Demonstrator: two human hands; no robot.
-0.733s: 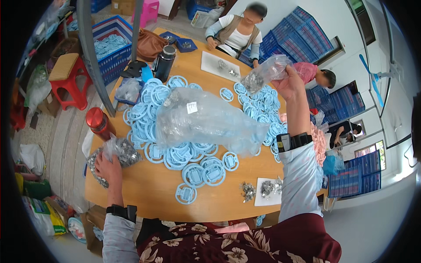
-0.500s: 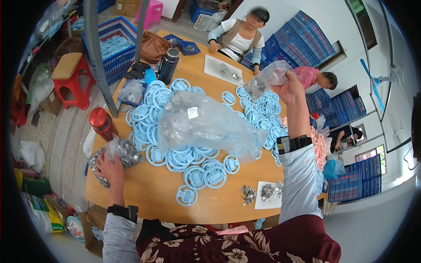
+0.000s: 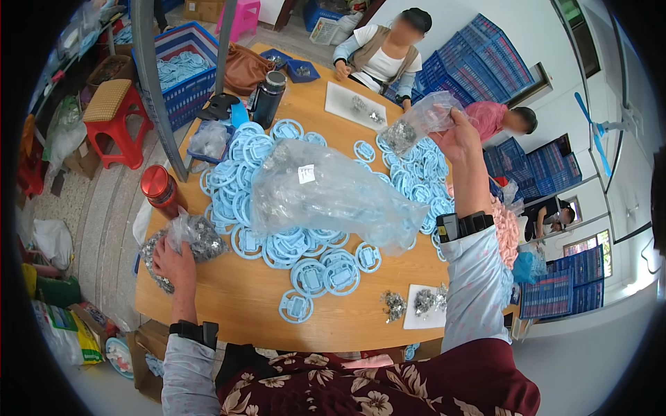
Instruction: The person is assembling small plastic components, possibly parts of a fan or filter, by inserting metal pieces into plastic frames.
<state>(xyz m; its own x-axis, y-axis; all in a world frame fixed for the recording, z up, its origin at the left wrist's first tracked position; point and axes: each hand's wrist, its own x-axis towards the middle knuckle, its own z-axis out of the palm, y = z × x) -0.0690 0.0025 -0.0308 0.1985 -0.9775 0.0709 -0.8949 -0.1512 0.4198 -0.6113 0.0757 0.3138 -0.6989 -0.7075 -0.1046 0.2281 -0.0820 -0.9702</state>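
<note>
At the table's left side my left hand [image 3: 175, 265] grips a clear plastic bag of small silvery metal parts [image 3: 205, 239], its fingers curled over the gathered plastic. Raised at the right, my right hand [image 3: 458, 137] pinches the top of another clear bag [image 3: 424, 119], with grey metal pieces [image 3: 399, 137] sunk in its lower end. Between the hands lies a large clear plastic bag [image 3: 326, 191] with a white label, partly covering a heap of light-blue plastic rings [image 3: 309, 277]. More blue rings [image 3: 420, 177] lie below the raised bag.
A red flask [image 3: 163, 192] and a dark thermos [image 3: 269, 100] stand on the left. Metal bits lie on a white board [image 3: 424, 305] at the near right. Across the table a co-worker [image 3: 388, 55] sits by another white board [image 3: 354, 106]. A metal post [image 3: 156, 90] rises at the left edge.
Almost nothing differs. The raised bag and my right hand have shifted slightly left and down, while my left hand stays on its bag. The co-worker opposite has moved a little.
</note>
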